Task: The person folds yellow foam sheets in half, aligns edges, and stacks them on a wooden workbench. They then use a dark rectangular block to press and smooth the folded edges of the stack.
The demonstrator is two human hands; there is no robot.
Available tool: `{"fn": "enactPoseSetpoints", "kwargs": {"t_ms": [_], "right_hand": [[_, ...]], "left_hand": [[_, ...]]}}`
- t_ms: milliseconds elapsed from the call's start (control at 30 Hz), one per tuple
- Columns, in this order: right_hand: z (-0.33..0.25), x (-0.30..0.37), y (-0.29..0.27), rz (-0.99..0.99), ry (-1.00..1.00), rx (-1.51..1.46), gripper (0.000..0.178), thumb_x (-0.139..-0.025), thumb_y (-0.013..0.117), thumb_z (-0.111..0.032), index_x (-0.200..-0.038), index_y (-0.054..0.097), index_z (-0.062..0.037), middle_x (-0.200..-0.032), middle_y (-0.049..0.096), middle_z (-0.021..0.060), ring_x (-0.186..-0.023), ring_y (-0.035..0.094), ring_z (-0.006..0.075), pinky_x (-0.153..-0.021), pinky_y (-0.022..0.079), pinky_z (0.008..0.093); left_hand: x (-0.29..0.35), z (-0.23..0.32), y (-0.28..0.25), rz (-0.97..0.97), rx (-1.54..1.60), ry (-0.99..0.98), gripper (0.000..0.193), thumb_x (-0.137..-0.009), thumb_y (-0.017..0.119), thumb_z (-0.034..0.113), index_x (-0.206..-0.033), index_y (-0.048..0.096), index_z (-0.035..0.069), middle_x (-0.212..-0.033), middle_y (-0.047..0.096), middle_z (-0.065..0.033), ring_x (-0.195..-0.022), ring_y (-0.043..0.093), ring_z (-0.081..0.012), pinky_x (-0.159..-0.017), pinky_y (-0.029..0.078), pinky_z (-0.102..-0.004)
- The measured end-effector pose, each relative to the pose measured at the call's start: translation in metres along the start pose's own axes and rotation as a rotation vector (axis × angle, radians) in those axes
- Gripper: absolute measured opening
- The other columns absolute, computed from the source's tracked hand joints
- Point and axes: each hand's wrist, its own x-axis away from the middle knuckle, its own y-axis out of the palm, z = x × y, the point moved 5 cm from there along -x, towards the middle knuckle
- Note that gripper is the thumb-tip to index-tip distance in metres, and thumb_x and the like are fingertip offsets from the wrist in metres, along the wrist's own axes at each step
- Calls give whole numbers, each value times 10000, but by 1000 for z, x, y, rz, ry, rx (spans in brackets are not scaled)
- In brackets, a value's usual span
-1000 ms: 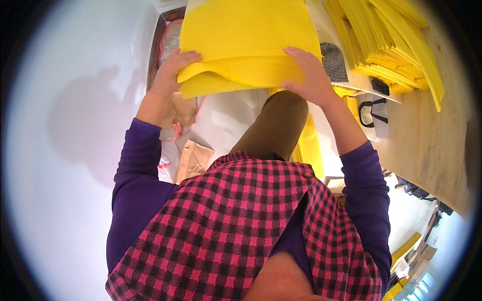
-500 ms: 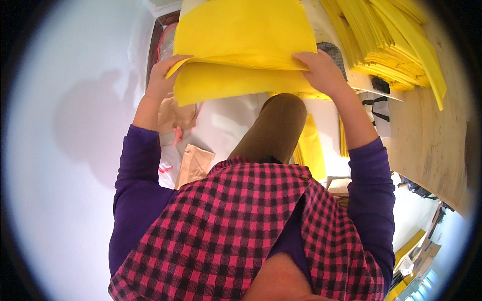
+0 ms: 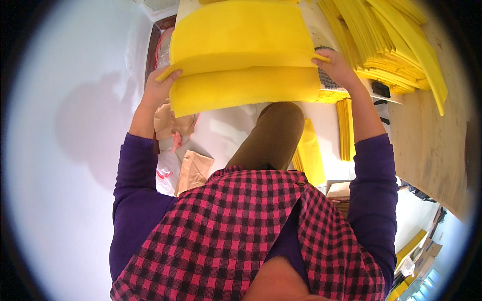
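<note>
A stack of large yellow foam sheets [image 3: 241, 60] is held up in front of me, its near edge drooping. My left hand [image 3: 158, 88] grips the stack's left edge, fingers curled under it. My right hand [image 3: 337, 67] grips the right edge, pinching the top sheet. Both purple sleeves reach forward from a red and black checked vest. My brown trouser leg [image 3: 271, 135] shows below the sheets.
A tall pile of yellow foam strips [image 3: 396, 45] lies on a wooden surface [image 3: 432, 145] at the right. Brown paper bags [image 3: 193, 170] and crumpled plastic sit on the floor at the left. More yellow sheets [image 3: 311, 155] stand by my leg.
Both hands have lifted the yellow sheets higher and spread further apart along the edges; the top sheet has separated slightly from those below.
</note>
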Motion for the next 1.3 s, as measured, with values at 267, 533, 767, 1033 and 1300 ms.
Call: {"fn": "enactPoseSetpoints", "kwargs": {"t_ms": [267,533,767,1033,1300], "right_hand": [[-2,-25,-1,21,101,-292,250,-912,595,-241,-1037,636,-29,-869,613,-27,-782,524,63,-729,419,217],[9,-31,12,320,-11,-531,228,-917,579,-217,-988,622,-5,-838,605,-39,-745,498,50,-690,422,221],[17,-34,16,315,116,-262,242,-901,589,-206,-1008,601,11,-817,624,7,-723,523,76,-663,431,242],[21,-36,21,348,103,-214,351,-878,603,-227,-1142,562,1,-868,666,108,-772,619,171,-724,478,292],[13,-28,16,342,158,129,398,-839,636,-244,-1176,555,-49,-739,612,59,-666,566,160,-634,448,301]], "left_hand": [[-8,6,11,125,530,-93,282,-887,642,135,-1115,598,-24,-1045,651,-59,-920,610,-137,-804,485,-261],[-12,-1,12,176,504,-84,293,-884,645,145,-1125,595,-13,-1067,645,-57,-962,598,-135,-849,461,-256],[-14,2,13,174,542,-127,291,-901,621,178,-1119,602,-15,-1059,647,-55,-944,594,-120,-836,454,-244],[-5,-6,8,207,372,-255,276,-903,620,229,-1001,649,-27,-910,675,-47,-786,607,-99,-705,466,-225],[-8,17,-6,527,-318,-85,304,-857,629,160,-1109,597,-5,-1046,644,-144,-918,606,-239,-806,469,-337]]}}
